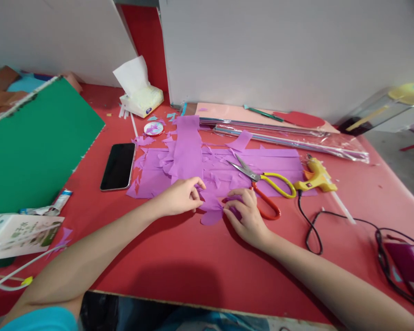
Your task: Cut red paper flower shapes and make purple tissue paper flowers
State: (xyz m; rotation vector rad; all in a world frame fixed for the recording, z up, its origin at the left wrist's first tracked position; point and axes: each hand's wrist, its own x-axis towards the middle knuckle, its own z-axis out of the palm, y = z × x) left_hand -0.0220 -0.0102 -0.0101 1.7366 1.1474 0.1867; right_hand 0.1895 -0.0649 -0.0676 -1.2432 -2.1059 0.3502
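Note:
A small purple paper flower (212, 207) with rounded petals lies or hovers low near the middle of the table. My right hand (244, 216) pinches it at its right side between thumb and fingertips. My left hand (182, 196) is at its left edge, fingers loosely curved and apart, with a fingertip at or against a petal; a firm hold does not show. Behind both hands are purple paper sheets (283, 165) strewn with cut scraps and an upright-lying purple strip (188, 147). Scissors (251, 174) with one yellow and one red handle lie spread beside my right hand.
A yellow glue gun (317, 177) with a black cord (310, 230) lies to the right. On the left are a phone (117, 166) and a green board (37, 147). Tissues (143, 99), a round lid (153, 128) and wrapped sticks (296, 142) lie farther back.

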